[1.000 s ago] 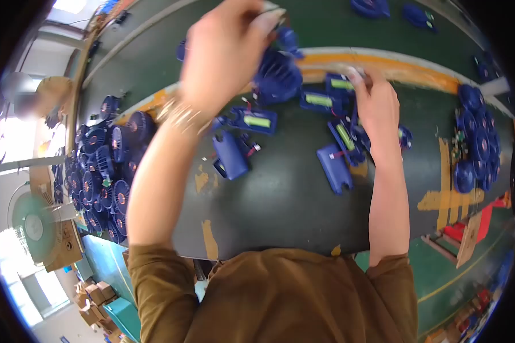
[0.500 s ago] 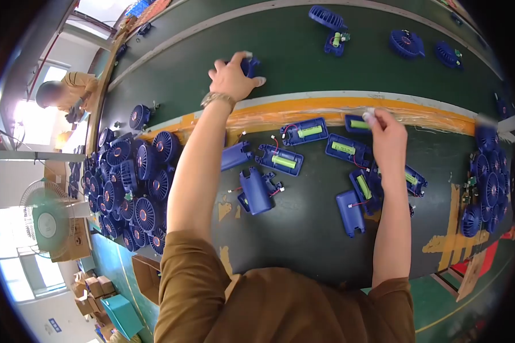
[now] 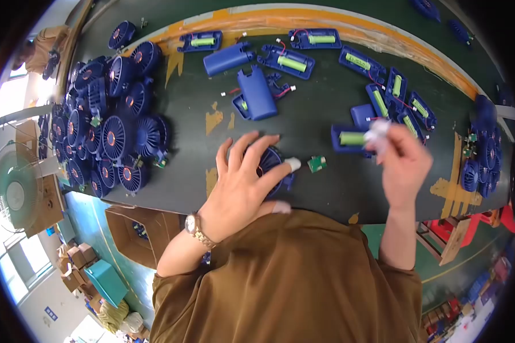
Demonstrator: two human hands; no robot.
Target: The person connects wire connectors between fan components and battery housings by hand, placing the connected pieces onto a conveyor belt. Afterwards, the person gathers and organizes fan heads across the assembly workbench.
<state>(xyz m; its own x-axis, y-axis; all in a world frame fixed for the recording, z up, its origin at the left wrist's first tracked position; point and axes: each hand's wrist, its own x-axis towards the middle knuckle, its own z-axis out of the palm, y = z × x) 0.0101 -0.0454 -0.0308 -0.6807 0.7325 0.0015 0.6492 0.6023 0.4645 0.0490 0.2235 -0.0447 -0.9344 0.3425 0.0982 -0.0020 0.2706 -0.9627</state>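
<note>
My left hand [image 3: 240, 180] curls over a dark blue fan head [image 3: 273, 166] near the table's front edge, white covers on its thumb and a finger. A small green circuit board [image 3: 316, 164] sits just right of that fan. My right hand [image 3: 405, 163], blurred at the white-covered fingertips, pinches the right end of a blue battery case [image 3: 339, 140] with a green battery [image 3: 352, 138] in it. Beyond my hands lie several more cases, some showing batteries, such as an open case [image 3: 286, 62], and some face down, such as a blue shell [image 3: 257, 94].
Blue fan heads are piled at the left [image 3: 117, 134], and a smaller pile [image 3: 486, 154] stands at the right. An orange-taped ledge [image 3: 246, 22] runs along the table's far side. An open cardboard box [image 3: 171, 220] stands below the left edge. Another person [image 3: 46, 48] is at far left.
My left hand has come back from the far belt to the front of the table with a fan head. My right hand has drawn a battery case nearer from the far row. The view has tilted down.
</note>
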